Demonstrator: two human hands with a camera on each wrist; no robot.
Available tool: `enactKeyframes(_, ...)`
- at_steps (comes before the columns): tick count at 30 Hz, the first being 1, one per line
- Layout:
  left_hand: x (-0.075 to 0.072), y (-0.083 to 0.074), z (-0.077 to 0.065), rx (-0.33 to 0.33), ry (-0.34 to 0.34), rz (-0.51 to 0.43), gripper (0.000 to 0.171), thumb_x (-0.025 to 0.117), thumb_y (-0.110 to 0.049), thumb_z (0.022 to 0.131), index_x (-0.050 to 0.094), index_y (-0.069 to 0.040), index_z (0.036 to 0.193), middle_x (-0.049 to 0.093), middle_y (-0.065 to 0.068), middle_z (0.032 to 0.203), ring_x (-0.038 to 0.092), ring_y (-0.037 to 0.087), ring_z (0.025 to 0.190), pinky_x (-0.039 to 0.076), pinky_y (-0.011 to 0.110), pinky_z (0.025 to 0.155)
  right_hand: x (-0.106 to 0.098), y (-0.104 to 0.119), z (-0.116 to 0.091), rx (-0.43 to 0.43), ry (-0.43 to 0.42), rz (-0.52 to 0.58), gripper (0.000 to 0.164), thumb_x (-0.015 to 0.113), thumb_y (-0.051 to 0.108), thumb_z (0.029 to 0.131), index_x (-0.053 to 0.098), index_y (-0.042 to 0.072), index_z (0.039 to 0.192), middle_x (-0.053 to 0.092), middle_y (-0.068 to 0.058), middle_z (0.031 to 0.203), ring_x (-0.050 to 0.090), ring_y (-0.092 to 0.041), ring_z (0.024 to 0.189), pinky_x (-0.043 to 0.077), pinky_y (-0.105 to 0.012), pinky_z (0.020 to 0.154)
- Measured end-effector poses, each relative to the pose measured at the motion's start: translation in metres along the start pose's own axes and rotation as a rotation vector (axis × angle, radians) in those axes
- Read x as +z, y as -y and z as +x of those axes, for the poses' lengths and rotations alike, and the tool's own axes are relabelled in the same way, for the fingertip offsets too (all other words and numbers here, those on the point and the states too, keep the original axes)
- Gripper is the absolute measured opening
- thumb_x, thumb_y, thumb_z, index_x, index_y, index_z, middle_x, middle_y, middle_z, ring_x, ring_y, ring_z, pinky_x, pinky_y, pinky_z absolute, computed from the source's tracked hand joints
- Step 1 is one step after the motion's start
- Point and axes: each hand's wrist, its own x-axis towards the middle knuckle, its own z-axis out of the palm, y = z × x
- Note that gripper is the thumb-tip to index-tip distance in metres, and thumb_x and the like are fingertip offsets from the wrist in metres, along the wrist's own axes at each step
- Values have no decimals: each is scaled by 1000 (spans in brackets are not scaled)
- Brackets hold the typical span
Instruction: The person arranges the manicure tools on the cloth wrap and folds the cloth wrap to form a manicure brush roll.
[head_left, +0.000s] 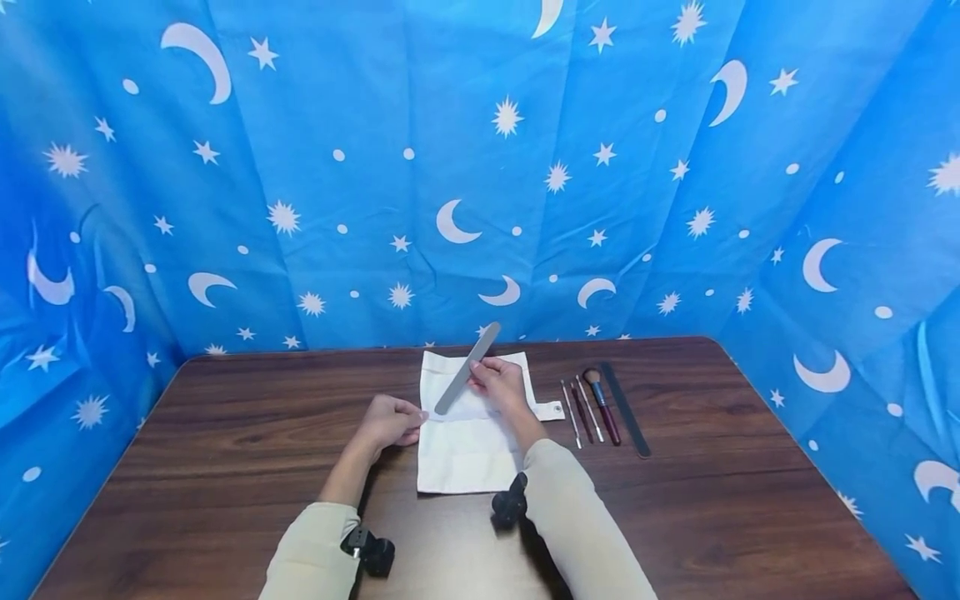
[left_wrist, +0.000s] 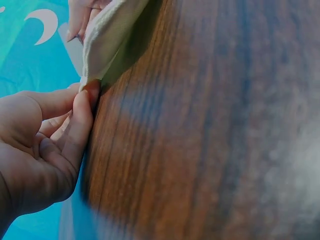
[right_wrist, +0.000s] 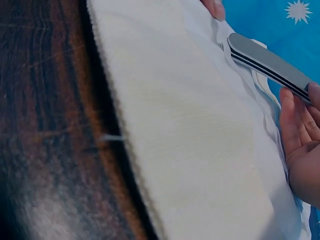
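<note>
My right hand (head_left: 501, 385) grips a grey nail file (head_left: 467, 369) by its middle, thumb on top. The file slants over a white cloth pouch (head_left: 468, 458) spread on the table, its lower end near the pocket edge at the left. In the right wrist view the file (right_wrist: 270, 60) shows dark and light layers along its side, its rounded tip right at the pocket's edge. My left hand (head_left: 390, 422) pinches the left edge of the pouch between thumb and finger. That pinched cloth edge (left_wrist: 95, 55) is lifted off the table in the left wrist view.
Right of the pouch lie slim metal tools (head_left: 572, 414), a dark red-handled tool (head_left: 581, 412), a makeup brush (head_left: 602, 408) and a dark nail file (head_left: 625, 408). A snap tab (head_left: 550, 411) sticks out from the pouch. Blue patterned cloth (head_left: 375, 167) hangs behind the wooden table (head_left: 247, 433).
</note>
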Motion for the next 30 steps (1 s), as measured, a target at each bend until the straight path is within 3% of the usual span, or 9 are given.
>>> enactKeyframes(6,1,6,-2,0,-13,-20,19,67,-5,95,72,10,105,64,4,77,60,6,63,56,18,60,3,-1,-3,31,14,-82,27,64,1,96,65,-19,115,68,1,68,62,-2,56,53,-14,58)
enactKeyframes(16,0,4,0,21,0,-42,20,67,-4,95,71,12,106,63,3,75,60,5,64,55,18,59,5,2,3,98,37,-181,28,62,4,99,65,-16,118,76,-12,80,63,-1,56,54,-14,58)
enactKeyframes(24,2,6,-2,-4,-16,-35,21,67,-7,95,71,9,109,65,4,80,61,6,66,56,19,62,11,3,2,129,33,-194,27,62,5,98,66,-14,117,69,0,66,60,0,51,47,-12,51)
enactKeyframes(30,2,6,0,20,-8,-26,19,65,-7,96,72,7,108,66,5,83,62,7,67,57,20,63,12,3,6,123,-39,-196,32,63,11,99,65,-8,125,70,0,71,59,-1,53,47,-13,52)
